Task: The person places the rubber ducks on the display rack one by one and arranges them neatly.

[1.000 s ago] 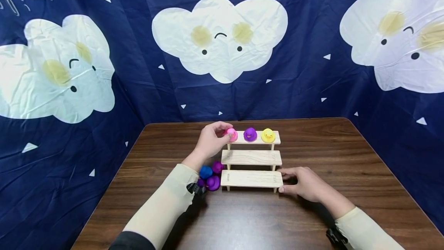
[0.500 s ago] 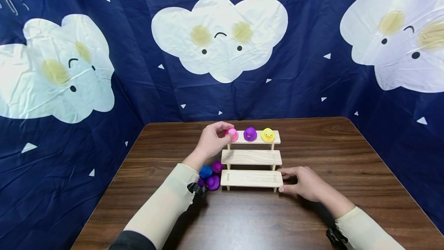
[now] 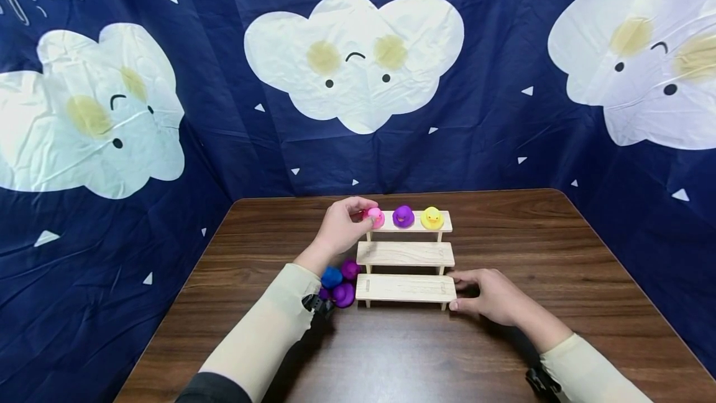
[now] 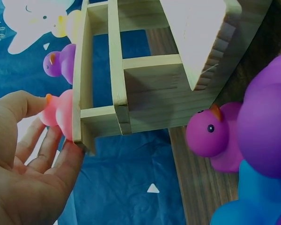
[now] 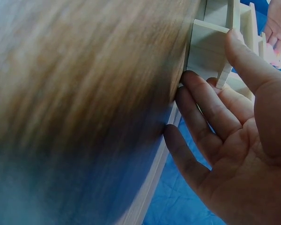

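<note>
My left hand [image 3: 337,227] pinches a pink rubber duck [image 3: 376,217] at the left end of the top step of a three-tier wooden stand [image 3: 405,254]. In the left wrist view the thumb lies at the duck's front and fingers reach up to the board's edge. A purple rubber duck [image 3: 403,217] and a yellow rubber duck [image 3: 432,218] sit beside it on that step. My right hand [image 3: 493,297] grips the right end of the lowest step, thumb in front and forefinger behind; its other fingertips [image 5: 171,133] rest close over the table.
Left of the stand, by my left forearm, a cluster of ducks lies on the brown table [image 3: 268,235]: a blue one [image 3: 332,277], a magenta one [image 3: 350,270] and purple ones [image 3: 344,295]. A dark blue cloth [image 3: 492,142] with clouds hangs around the table's back and sides.
The pink duck has turned very slightly in my left fingers and stays at the same end of the top step. The right hand and the stand have not moved.
</note>
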